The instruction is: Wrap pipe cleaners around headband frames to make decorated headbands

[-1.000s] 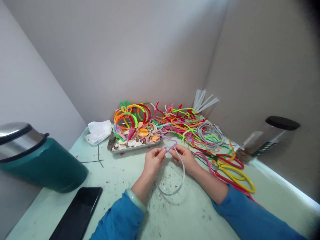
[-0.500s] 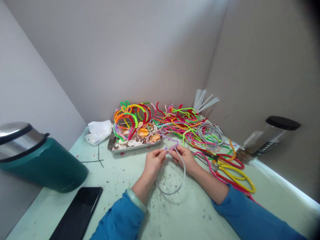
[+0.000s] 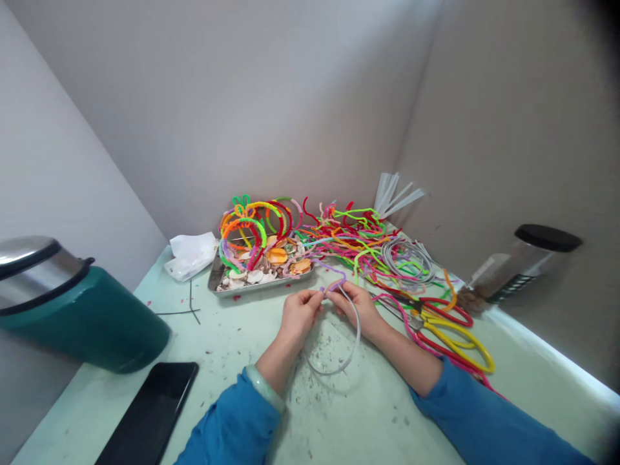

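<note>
My left hand (image 3: 301, 314) pinches a purple pipe cleaner (image 3: 334, 268) where it meets a pale grey wire loop (image 3: 357, 336). Close beside it, my right hand (image 3: 357, 309) is closed on the same pipe cleaner and the loop's other side. The loop hangs below both hands, over the table. The pipe cleaner's free tail runs up and left from my right fingers toward the tray (image 3: 264, 287) of shells. Exactly how it wraps the wire is hidden by my fingertips.
Pipe-cleaner headbands (image 3: 242, 226) lie on the tray. Behind my right hand is a heap of pipe cleaners (image 3: 339, 239) with a wire coil (image 3: 409, 261). Scissors (image 3: 458, 339) and a clear jar (image 3: 513, 278) stand right; a green tumbler (image 3: 92, 320) and black phone (image 3: 150, 413) left.
Almost nothing differs. Both hands stay at the same spot with only a slight shift of the fingers on the purple pipe cleaner.
</note>
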